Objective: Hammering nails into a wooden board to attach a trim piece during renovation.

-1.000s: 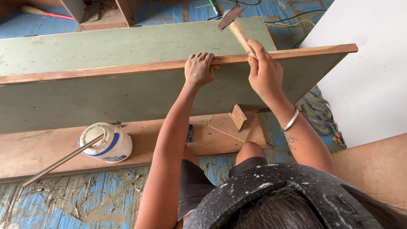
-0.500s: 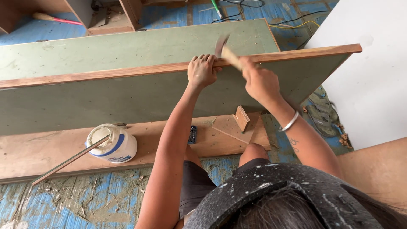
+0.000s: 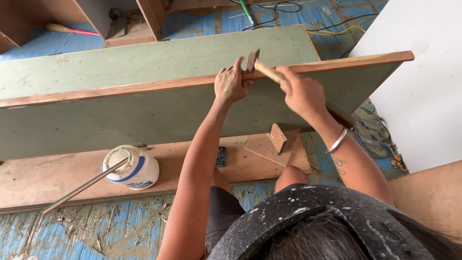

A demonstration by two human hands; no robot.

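A long green panel (image 3: 120, 115) stands on edge in front of me, with a wooden strip (image 3: 125, 87) along its top edge. My left hand (image 3: 230, 84) rests on that strip, fingers pinched at a spot beside the hammer head. My right hand (image 3: 302, 92) grips the wooden handle of a hammer (image 3: 260, 66). The hammer's metal head sits down at the strip, right by my left fingertips. A silver bangle (image 3: 337, 141) is on my right wrist.
A second green panel (image 3: 159, 57) lies behind. On a brown board (image 3: 57, 175) below stand a white glue jar (image 3: 132, 167) with a stick (image 3: 82, 187) across it, a small wooden block (image 3: 277, 137) and a small dark box (image 3: 221, 156). A white board (image 3: 423, 91) is at right. Cables (image 3: 298, 14) lie on the blue floor.
The hammer has swung down from above the panel to the wooden strip, and my right hand has dropped with it. My left hand has stayed in place on the strip.
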